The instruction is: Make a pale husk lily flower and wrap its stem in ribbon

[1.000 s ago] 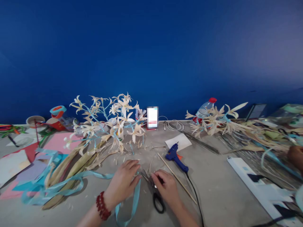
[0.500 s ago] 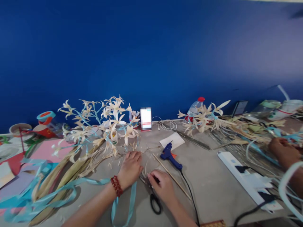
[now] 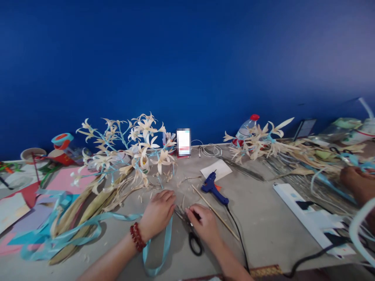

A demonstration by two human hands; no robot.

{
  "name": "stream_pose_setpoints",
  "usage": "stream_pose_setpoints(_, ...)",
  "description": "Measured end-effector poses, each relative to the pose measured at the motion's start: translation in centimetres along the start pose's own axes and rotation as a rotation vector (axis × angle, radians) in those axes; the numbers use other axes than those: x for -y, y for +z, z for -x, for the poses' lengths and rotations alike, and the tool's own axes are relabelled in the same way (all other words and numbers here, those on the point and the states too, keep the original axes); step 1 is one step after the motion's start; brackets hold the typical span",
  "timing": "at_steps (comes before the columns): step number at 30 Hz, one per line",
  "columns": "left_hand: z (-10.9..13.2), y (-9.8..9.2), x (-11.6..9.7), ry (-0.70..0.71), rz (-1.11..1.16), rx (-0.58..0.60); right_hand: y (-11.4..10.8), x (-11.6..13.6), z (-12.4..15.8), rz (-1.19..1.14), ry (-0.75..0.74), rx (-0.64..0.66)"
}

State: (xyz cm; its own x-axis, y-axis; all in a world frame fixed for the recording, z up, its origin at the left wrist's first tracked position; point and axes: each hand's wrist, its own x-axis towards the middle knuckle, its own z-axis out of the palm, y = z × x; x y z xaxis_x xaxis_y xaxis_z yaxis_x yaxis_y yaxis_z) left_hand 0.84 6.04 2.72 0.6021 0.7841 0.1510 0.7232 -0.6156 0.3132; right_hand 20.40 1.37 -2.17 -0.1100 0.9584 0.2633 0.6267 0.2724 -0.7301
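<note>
My left hand, with a red bead bracelet at its wrist, lies palm down over the table, fingers together and bent; what is under it is hidden. Light blue ribbon loops out from beneath it. My right hand is closed in a pinch beside the scissors, which lie between the two hands; anything in the pinch is too small to make out. Left of my hands, pale flowers on blue stems stand above dried husks.
A blue glue gun rests by a white card and a thin stick. At the right are a white power strip and another person's hand. A lit phone stands near the wall.
The whole view has shifted slightly. My left hand has moved a little nearer to me, its fingers drawn in somewhat. My right hand keeps its pinch beside the scissors.
</note>
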Motion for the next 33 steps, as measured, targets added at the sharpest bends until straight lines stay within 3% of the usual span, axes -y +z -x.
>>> stream_pose_setpoints(6, -2.3, 2.0, 0.1, 0.034, -0.006, 0.031, 0.0, 0.5, 0.4, 0.068, -0.006, 0.043)
stream_pose_setpoints(13, -2.4, 1.4, 0.1, 0.09, 0.198, 0.011, -1.2, 0.6, 1.5, 0.115, -0.059, 0.059)
stream_pose_setpoints(16, -5.0, 1.6, -0.1, 0.026, 0.131, -0.021, -1.5, 0.0, 1.6, 0.099, -0.041, 0.001)
stream_pose_setpoints(21, -10.4, 3.7, -0.5, -0.043, 0.067, -0.059, -1.0, -0.8, 1.3, 0.128, -0.053, -0.039)
stream_pose_setpoints(24, -11.9, 4.5, -0.7, -0.067, 0.068, -0.082, -0.9, -0.9, 1.2, 0.163, -0.07, -0.037)
stream_pose_setpoints(28, -10.8, 4.0, -0.2, -0.072, 0.141, -0.098, -1.1, -0.9, 1.3, 0.19, -0.079, -0.046)
stream_pose_setpoints(33, -5.7, 2.0, 1.6, -0.075, 0.263, -0.052, -1.3, -0.3, 1.5, 0.172, -0.045, 0.003)
